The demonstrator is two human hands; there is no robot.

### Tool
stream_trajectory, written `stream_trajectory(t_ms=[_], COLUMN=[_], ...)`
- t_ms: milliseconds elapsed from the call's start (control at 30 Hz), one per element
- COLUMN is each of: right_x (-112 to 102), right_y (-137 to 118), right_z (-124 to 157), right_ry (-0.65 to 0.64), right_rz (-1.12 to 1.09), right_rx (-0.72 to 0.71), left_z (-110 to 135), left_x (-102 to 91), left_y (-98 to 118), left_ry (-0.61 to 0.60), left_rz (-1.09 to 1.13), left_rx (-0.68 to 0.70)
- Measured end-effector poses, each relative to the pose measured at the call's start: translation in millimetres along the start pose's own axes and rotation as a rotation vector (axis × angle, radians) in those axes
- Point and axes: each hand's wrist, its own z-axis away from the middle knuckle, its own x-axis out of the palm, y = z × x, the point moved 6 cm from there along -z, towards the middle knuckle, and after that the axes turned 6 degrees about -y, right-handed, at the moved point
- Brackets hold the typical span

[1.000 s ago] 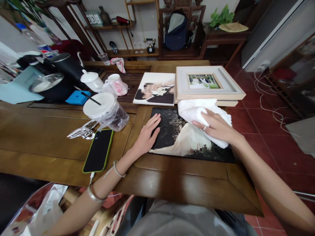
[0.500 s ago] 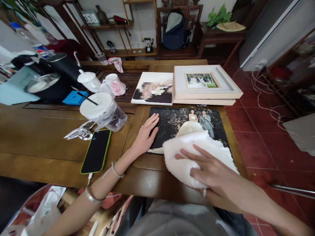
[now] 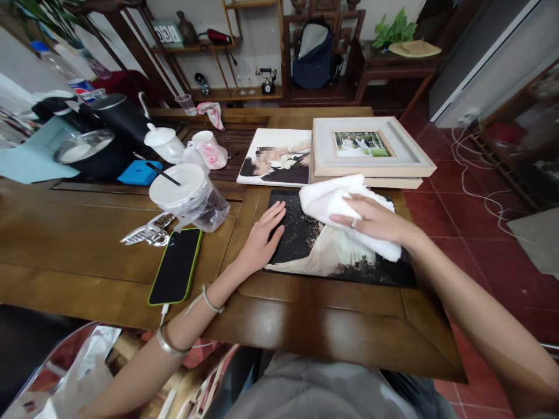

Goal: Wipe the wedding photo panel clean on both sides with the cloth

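A dark photo panel [image 3: 292, 233] lies flat on the wooden table, showing a pale wedding dress; its upper part is hidden by a white fluffy cloth [image 3: 325, 198]. My right hand [image 3: 371, 218] grips the cloth and presses it on the panel's upper right area, fingers bent into the fabric. Resting on the panel's left edge is my left hand [image 3: 264, 235], flat with fingers stretched out and holding nothing. Just beyond the panel lie a white-edged photo print [image 3: 275, 157] and a pale picture frame [image 3: 371, 166] stacked on another frame.
Left of my left hand are a phone [image 3: 177, 267] on a cable, a lidded cup [image 3: 187, 192] with a straw, and a shiny silver object [image 3: 151, 230]. A blue box [image 3: 138, 173], a white teapot [image 3: 165, 142] and a black pot [image 3: 94, 157] stand farther back.
My right hand has moved the cloth away from me, from the panel's near edge to its far part. The lower dress now shows and the pictured couple is covered. My left hand stays put.
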Motion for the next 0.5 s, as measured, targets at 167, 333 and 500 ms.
stream_trajectory(t_ms=[167,333,500], right_x=[-5.6,5.9,16.5], right_y=[13.2,-9.0,-43.0], right_z=[-13.8,-0.3,26.3], right_ry=[0.077,0.103,0.090], right_rz=[-0.020,0.156,0.279], right_rx=[0.050,-0.018,-0.152], left_z=[-0.1,-0.4,-0.1], left_x=[-0.1,-0.2,-0.2], left_y=[-0.8,0.4,1.0], left_ry=[-0.001,0.010,0.010], left_rz=[-0.002,0.001,-0.004], left_rx=[-0.001,0.017,0.018])
